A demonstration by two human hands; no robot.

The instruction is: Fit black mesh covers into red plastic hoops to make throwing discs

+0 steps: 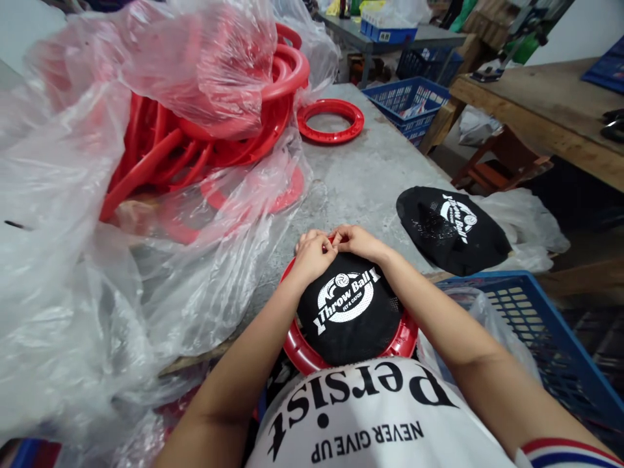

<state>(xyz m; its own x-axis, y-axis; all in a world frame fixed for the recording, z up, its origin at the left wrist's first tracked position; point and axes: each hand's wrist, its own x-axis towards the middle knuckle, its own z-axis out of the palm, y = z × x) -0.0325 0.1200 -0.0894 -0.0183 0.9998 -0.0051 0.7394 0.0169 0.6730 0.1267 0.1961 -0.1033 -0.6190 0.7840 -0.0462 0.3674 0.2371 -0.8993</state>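
A red plastic ring [303, 350] rests against my body at the table's near edge. Across its opening lies a round black mesh cloth [350, 341] with a white "Throw Ball" print. At the ring's far rim, my left hand [314, 253] is closed, its fingertips pinching the cloth's edge. Close beside it, my right hand [359, 243] also pinches that edge, thumb and fingers together. The fingers partly hide the rim there. Off to the right, another printed black cloth [451, 250] lies by the table's edge.
Clear plastic bags [63, 260] and a heap of red rings [273, 123] cover the table's left side. A single red ring [358, 121] lies farther back on the grey table [353, 179]. Right of me stands a blue crate [529, 312]; a wooden bench [526, 104] is beyond.
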